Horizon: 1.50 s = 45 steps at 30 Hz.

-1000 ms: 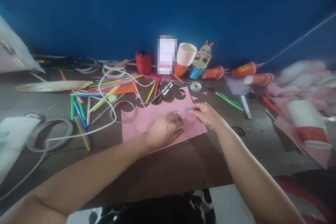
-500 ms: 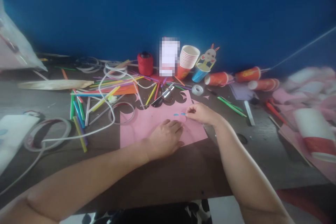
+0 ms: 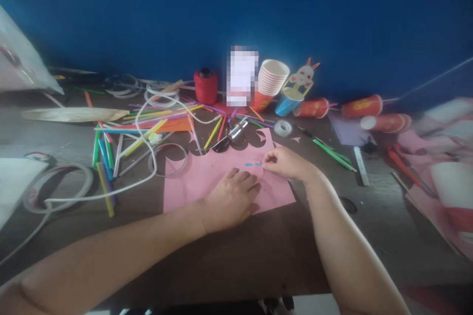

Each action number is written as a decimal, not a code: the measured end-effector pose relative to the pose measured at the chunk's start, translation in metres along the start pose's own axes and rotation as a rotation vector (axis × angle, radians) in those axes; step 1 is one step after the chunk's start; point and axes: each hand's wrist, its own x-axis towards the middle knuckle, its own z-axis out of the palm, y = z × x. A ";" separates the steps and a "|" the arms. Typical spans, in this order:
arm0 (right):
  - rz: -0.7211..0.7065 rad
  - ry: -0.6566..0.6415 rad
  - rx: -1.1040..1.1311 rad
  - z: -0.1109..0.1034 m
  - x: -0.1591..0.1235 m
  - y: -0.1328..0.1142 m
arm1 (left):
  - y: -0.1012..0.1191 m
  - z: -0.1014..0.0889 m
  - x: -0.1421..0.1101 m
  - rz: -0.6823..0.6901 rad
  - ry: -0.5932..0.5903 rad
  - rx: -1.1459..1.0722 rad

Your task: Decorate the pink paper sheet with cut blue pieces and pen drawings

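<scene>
A sheet of pink paper point(image 3: 192, 182) with scalloped cut-outs along its far edge lies in front of me. My left hand point(image 3: 233, 199) rests palm down on it, fingers stretched out and lightly bent. Thumb and index of my right hand point(image 3: 286, 161) pinch the right end of a small blue piece point(image 3: 257, 164), low over the paper. Just left of it, a second small blue piece point(image 3: 249, 164) lies on the sheet. A faint curved outline shows around these pieces, but its details are too small to tell.
Behind the paper stand stacked paper cups point(image 3: 272, 78), a red thread spool point(image 3: 206, 87) and a blue cup with a rabbit figure point(image 3: 290, 101). A tape roll point(image 3: 283, 128) lies nearby. Colored sticks point(image 3: 144, 138) and a white cable point(image 3: 121, 193) spread leftward; green scissors point(image 3: 334, 154) lie right.
The right hand's blue piece now sits closer in line with the other blue piece. My left hand stays on the paper. The camera view has shifted slightly.
</scene>
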 end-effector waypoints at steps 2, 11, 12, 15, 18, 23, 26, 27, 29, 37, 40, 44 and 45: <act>0.005 0.004 -0.011 0.000 0.000 0.000 | 0.001 0.000 0.000 -0.007 -0.008 0.002; -0.005 0.011 -0.016 -0.001 -0.001 -0.004 | 0.001 0.000 0.002 -0.028 -0.049 0.013; -0.004 0.014 -0.011 0.000 -0.001 -0.005 | 0.001 0.000 0.002 -0.029 -0.051 0.014; 0.001 0.026 -0.008 0.000 -0.002 -0.005 | 0.001 0.000 0.002 -0.031 -0.048 0.016; 0.002 0.026 -0.020 0.001 -0.001 -0.005 | 0.001 0.000 0.002 -0.026 -0.052 0.020; 0.010 0.036 -0.056 0.002 0.001 -0.003 | 0.000 0.000 0.002 -0.021 -0.055 0.033; 0.009 0.044 -0.077 0.002 0.000 -0.003 | -0.001 0.001 0.003 -0.021 -0.049 0.033; 0.004 0.047 -0.078 0.002 0.000 -0.003 | -0.001 0.001 0.003 -0.022 -0.047 0.034; -0.002 0.049 -0.077 0.002 0.000 -0.002 | 0.000 0.000 0.003 -0.023 -0.046 0.035; -0.004 0.030 -0.111 0.000 -0.001 -0.005 | -0.001 0.001 0.002 -0.020 -0.049 0.040; -0.010 0.017 -0.126 -0.001 -0.002 -0.007 | -0.001 0.001 0.003 -0.025 -0.058 0.043; -0.018 0.000 -0.134 -0.001 -0.004 -0.009 | -0.001 0.002 0.003 -0.034 -0.055 0.053; -0.016 -0.005 -0.139 -0.001 -0.004 -0.009 | -0.002 0.003 0.003 -0.034 -0.053 0.054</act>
